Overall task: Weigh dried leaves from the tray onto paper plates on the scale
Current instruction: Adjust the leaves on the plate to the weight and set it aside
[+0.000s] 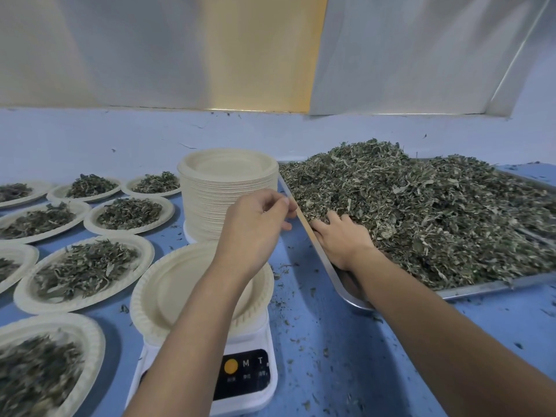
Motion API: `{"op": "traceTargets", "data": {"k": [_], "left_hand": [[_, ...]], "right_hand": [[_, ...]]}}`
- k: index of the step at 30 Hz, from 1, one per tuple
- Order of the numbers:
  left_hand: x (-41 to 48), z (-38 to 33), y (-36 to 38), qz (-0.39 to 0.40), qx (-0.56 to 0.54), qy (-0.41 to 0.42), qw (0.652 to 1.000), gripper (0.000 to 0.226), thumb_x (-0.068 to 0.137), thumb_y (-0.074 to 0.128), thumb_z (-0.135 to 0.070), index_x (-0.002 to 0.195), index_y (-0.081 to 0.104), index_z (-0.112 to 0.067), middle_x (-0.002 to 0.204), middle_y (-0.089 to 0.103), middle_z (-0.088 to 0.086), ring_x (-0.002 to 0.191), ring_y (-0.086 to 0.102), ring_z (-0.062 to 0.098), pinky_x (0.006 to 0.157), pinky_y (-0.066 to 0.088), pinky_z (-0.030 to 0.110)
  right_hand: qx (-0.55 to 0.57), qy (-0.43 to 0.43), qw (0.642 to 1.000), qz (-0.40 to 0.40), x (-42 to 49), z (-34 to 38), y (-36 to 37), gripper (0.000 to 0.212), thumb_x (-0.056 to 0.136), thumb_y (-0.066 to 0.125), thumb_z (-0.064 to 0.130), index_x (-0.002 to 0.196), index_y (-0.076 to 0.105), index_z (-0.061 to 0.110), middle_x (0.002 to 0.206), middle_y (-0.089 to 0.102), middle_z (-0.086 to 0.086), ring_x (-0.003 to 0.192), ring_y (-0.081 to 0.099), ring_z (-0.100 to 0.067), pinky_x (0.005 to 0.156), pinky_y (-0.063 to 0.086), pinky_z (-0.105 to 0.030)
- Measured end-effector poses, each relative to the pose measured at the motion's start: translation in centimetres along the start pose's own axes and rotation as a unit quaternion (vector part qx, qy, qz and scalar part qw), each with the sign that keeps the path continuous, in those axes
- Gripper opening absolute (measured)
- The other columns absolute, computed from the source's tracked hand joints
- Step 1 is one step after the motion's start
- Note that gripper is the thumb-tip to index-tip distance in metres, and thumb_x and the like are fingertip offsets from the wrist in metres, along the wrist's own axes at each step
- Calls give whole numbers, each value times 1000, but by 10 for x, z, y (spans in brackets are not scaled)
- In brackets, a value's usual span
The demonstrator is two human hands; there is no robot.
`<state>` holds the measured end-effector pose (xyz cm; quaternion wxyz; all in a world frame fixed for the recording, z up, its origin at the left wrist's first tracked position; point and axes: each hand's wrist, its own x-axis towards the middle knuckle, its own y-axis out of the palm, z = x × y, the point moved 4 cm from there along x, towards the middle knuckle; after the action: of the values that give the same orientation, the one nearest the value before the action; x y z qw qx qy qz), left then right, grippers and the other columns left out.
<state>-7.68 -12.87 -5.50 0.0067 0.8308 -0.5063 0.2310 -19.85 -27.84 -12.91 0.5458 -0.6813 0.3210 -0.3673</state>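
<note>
A metal tray (310, 233) at the right holds a large heap of dried leaves (421, 212). My right hand (343, 239) lies palm down in the tray's near left corner, its fingertips pushed into the leaves. My left hand (255, 224) hovers over the gap between the plate stack and the tray. Its fingers are loosely curled, with the fingertips at the tray's left rim, and nothing shows in it. Below my left forearm an empty paper plate (168, 290) sits on the white scale (246, 377).
A tall stack of empty paper plates (222, 188) stands behind the scale, beside the tray. Several plates filled with leaves (87, 266) cover the blue table (331, 356) at the left. Leaf crumbs are scattered on the table, and a wall runs along the back.
</note>
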Motion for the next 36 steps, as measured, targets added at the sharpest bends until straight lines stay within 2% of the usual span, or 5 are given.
{"op": "traceTargets", "data": {"k": [16,22,26,27,36], "left_hand": [[-6,10,23,-36,-31,-83,995,28,91,49,-14,71,67,-21,78,70,-9,75,66,9,71,50,25],[-2,32,62,-40,-313,-280,907,23,98,41,-12,98,60,1,111,63,16,103,62,24,73,53,25],[-2,40,74,-46,-361,-312,878,31,101,38,-16,118,53,4,126,56,20,116,56,28,86,49,31],[-2,40,74,-46,-372,-317,871,34,101,37,-17,123,51,5,128,55,21,118,54,28,90,48,32],[-7,31,37,-61,-468,-322,821,32,101,35,-29,99,53,-3,109,57,18,112,55,29,101,41,38]], "right_hand": [[290,90,947,-103,-2,-19,-15,11,96,43,20,100,48,11,92,46,-9,81,51,-32,65,34,-33],[577,204,776,-154,-11,-36,-22,20,99,40,29,97,52,13,78,52,0,76,51,-23,61,37,-28],[712,260,643,-105,-20,-33,-25,33,101,34,34,112,56,11,123,51,-15,120,23,-22,86,43,-38],[735,260,619,-95,-22,-30,-28,32,101,33,35,107,57,13,100,57,-21,93,56,-25,82,45,-37],[902,114,416,-30,-33,38,-93,39,101,37,42,80,55,14,55,60,0,36,52,-10,34,39,-17]]}}
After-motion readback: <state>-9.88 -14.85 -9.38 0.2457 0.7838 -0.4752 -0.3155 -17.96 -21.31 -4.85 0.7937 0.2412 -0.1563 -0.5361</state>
